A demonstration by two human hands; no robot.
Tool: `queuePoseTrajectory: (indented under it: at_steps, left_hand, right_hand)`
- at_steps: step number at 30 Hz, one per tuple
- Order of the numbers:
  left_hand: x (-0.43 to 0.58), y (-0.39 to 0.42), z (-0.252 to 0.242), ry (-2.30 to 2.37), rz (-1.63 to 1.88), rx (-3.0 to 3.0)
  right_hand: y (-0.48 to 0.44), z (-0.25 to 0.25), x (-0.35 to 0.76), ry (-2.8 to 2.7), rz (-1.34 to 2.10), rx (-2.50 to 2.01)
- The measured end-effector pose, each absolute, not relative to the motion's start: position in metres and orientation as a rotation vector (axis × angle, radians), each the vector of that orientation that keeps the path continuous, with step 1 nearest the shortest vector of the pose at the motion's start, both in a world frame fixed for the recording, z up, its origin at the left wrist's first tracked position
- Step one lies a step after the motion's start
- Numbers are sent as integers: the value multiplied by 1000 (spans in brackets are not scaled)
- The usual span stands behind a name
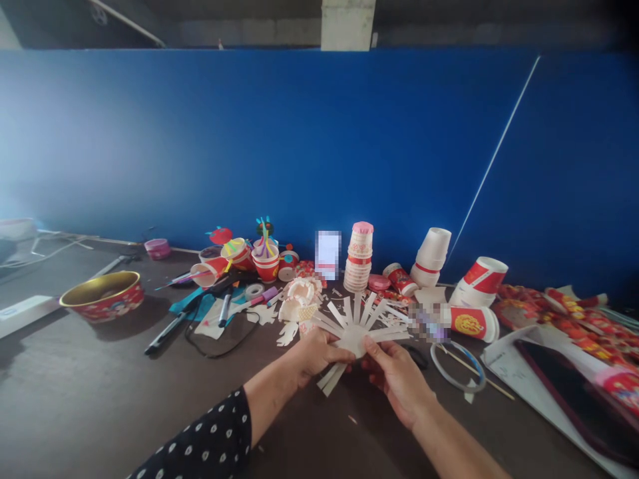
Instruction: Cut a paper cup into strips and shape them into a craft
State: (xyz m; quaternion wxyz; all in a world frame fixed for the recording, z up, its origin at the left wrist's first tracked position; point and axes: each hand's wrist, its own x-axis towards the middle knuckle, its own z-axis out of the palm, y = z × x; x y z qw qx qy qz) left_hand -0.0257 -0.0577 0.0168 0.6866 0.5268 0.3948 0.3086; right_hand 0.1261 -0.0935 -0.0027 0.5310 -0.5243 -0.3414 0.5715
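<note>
**Head camera, angled forward and down**

The only view looks out from the person's head across a table (pixel 74 412), with the left hand (pixel 314 356) and right hand (pixel 397 382) close below and a blue wall (pixel 279 133) farther ahead.

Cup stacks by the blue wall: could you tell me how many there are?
3: a pink-topped one standing, a white one tilted, and a red-and-white one on its side; more may be hidden.
</note>
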Motion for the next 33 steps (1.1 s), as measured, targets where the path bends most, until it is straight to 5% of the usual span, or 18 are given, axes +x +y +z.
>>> queuePoseTrajectory:
  at_steps: [14, 33]
  left_hand:
    - [-26, -54, 14, 855, 712, 1079]
    - [-42, -39, 18, 1076, 802, 1621]
  right_hand:
    - [-97, 1, 119, -749, 1574, -1145]
    - [-89, 0, 133, -943, 1242, -1221]
